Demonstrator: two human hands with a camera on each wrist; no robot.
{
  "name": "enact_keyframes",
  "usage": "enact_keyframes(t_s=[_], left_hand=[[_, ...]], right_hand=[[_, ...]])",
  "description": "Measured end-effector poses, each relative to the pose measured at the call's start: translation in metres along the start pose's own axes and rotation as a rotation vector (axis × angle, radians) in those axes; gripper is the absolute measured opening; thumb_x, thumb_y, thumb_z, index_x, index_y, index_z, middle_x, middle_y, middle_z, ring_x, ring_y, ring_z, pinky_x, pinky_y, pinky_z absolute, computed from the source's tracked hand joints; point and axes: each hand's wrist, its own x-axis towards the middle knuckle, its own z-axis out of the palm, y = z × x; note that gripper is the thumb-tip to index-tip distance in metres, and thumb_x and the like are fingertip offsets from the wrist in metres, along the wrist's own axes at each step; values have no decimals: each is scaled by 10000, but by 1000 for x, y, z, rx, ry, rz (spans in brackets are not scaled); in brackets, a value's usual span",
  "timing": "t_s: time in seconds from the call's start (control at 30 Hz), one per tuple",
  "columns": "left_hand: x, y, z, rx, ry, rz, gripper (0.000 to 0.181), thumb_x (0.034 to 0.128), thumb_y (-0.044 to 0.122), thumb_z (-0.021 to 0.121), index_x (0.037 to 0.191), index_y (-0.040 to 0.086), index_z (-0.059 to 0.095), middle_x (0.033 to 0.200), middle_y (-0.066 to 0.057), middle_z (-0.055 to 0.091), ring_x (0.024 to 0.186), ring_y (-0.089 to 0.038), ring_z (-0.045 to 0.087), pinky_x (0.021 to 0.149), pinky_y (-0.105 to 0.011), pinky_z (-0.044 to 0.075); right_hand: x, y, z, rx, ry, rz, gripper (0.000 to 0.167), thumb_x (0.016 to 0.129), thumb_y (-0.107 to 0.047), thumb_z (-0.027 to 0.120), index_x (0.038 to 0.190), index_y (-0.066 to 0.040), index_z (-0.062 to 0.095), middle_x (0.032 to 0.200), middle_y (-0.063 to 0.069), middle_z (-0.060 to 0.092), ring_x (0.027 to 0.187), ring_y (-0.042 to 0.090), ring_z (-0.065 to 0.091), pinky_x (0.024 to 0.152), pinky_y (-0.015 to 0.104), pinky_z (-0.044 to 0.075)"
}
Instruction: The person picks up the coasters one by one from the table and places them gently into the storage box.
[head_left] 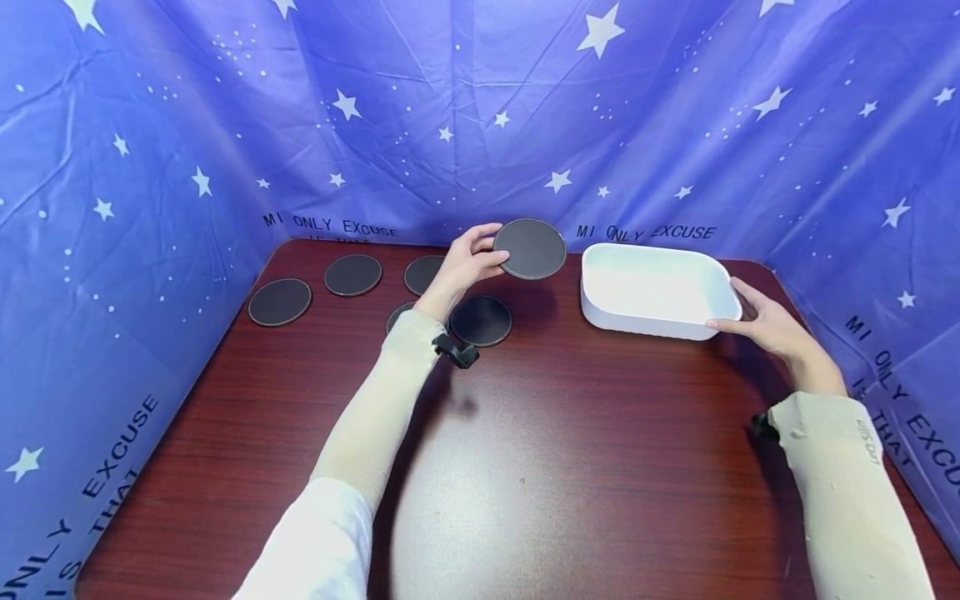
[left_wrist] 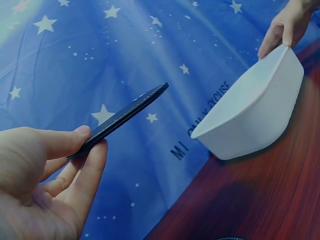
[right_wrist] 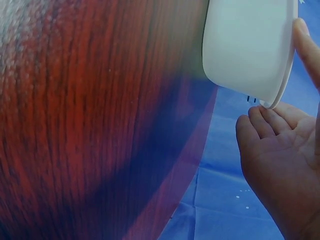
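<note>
My left hand (head_left: 468, 262) pinches a round black coaster (head_left: 531, 249) by its edge, holding it above the table left of a white, round-cornered box (head_left: 648, 321). In the left wrist view the coaster (left_wrist: 127, 117) appears nearly edge-on, thumb on one face and fingers on the other. At the box's right end, my right hand (head_left: 768, 321) grips the rim. The right wrist view has the thumb on one side of the box (right_wrist: 245, 50) and the other fingertips by its rim, partly hidden. The inside of the box looks bare in the head view.
Several more black coasters lie flat on the dark red wooden table (head_left: 600, 467), among them a far-left coaster (head_left: 280, 302) and a coaster (head_left: 481, 321) beside my left wrist. My left arm partly covers others. A blue star-patterned cloth (head_left: 450, 100) hangs behind and at both sides.
</note>
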Motion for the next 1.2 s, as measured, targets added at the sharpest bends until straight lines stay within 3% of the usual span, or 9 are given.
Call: enact_keyframes(t_s=[0.3,0.4,0.47,0.53,0.67,0.87,1.2], left_hand=[[10,-7,22,-10,-21,-12,555,921,-52,643,1442,63,490,1283,-213,620,768,-87,658,762,-274,627],[11,-10,30,-1,-29,-19,555,922,-50,643,1443,59,487,1315,-237,606,758,-84,656,783,-294,628],[11,-13,35,3,-30,-27,553,925,-45,644,1444,65,487,1322,-237,606,754,-81,654,775,-285,628],[12,-16,41,4,-30,-38,550,926,-40,646,1441,73,491,1322,-232,609,752,-78,653,769,-274,626],[15,-23,52,-6,-45,-52,558,926,-44,645,1448,70,484,1328,-233,609,747,-73,653,824,-317,625],[21,-34,68,-2,-52,-63,558,926,-34,650,1448,60,477,1342,-237,602,744,-79,652,755,-249,624],[26,-49,88,-13,-45,-107,566,914,-30,669,1441,75,492,1322,-204,600,824,-137,659,850,-321,619]], right_hand=[[-1,0,-2,-9,10,-3,1007,931,-286,690,1590,-73,-42,1641,280,20,1497,476,78,1205,650,142],[-2,0,-1,20,6,-16,985,946,-240,676,1586,-50,-47,1634,295,30,1491,465,112,1246,300,243],[-2,-1,0,47,4,-28,970,952,-194,669,1584,-36,-50,1627,311,45,1482,455,148,1105,58,290],[-2,-2,2,63,4,-39,961,953,-165,665,1583,-24,-47,1621,321,62,1470,450,177,908,-75,273],[-4,-1,2,42,12,-39,953,956,-167,659,1582,-28,-46,1618,327,62,1464,443,184,864,-91,261],[-4,-3,2,59,9,-51,964,947,-185,676,1583,-20,-30,1623,315,73,1458,421,203,855,-82,281],[-3,0,6,108,-2,-61,958,955,-145,660,1584,-32,-54,1632,298,34,1472,355,212,844,-64,317]])
